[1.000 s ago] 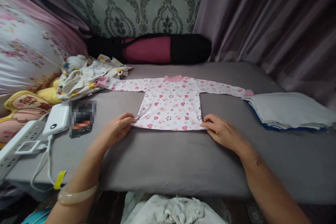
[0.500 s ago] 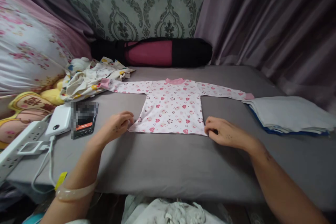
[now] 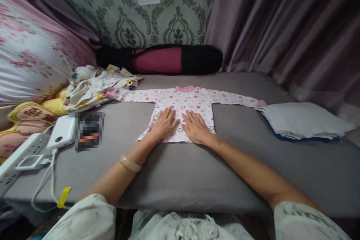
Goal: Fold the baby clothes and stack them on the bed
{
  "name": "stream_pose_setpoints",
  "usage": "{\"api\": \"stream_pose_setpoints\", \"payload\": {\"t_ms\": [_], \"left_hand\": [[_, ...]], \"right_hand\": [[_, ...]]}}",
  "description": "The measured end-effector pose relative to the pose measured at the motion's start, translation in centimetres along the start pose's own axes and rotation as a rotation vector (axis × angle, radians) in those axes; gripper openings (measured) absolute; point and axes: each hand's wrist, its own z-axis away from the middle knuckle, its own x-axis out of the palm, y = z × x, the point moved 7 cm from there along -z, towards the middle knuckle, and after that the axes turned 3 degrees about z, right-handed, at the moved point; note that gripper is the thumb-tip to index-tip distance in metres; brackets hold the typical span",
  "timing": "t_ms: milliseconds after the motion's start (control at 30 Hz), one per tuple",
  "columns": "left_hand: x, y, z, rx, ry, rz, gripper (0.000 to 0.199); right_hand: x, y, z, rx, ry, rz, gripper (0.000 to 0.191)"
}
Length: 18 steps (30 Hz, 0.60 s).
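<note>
A small white shirt [image 3: 180,99] with pink and red prints, a pink collar and pink cuffs lies spread on the grey sheet, both sleeves stretched out sideways. My left hand [image 3: 165,123] rests flat on the left of its lower front, fingers spread. Flat on the right of the lower front is my right hand [image 3: 196,126], its fingers also apart. Neither hand grips the fabric. Parts of the shirt's lower front are hidden under the hands.
Folded light cloths [image 3: 306,119] lie at the right, touching the right cuff. Crumpled patterned clothing [image 3: 92,88] meets the left cuff. A white power bank [image 3: 62,132] and power strip [image 3: 22,157] are at the left. A black and red bag [image 3: 157,60] lies along the back.
Both hands have moved inward from the shirt's bottom corners onto its lower front. Their bent fingers have straightened and spread flat.
</note>
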Motion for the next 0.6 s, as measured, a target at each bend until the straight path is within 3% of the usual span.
{"api": "stream_pose_setpoints", "payload": {"t_ms": [133, 300, 467, 600], "left_hand": [[-0.7, -2.3, 0.5, -0.087, 0.015, -0.077, 0.062], [-0.5, -2.7, 0.3, -0.074, -0.001, -0.097, 0.064], [-0.5, -2.6, 0.5, -0.041, -0.001, -0.091, 0.066], [-1.0, -2.2, 1.6, 0.101, -0.01, -0.068, 0.067]], "right_hand": [[-0.5, 2.8, 0.0, 0.125, 0.017, 0.022, 0.064], [-0.8, 7.2, -0.6, 0.3, 0.089, 0.075, 0.068], [-1.0, 7.7, -0.2, 0.218, 0.104, 0.099, 0.069], [-1.2, 6.2, 1.2, 0.009, 0.079, 0.105, 0.065]]}}
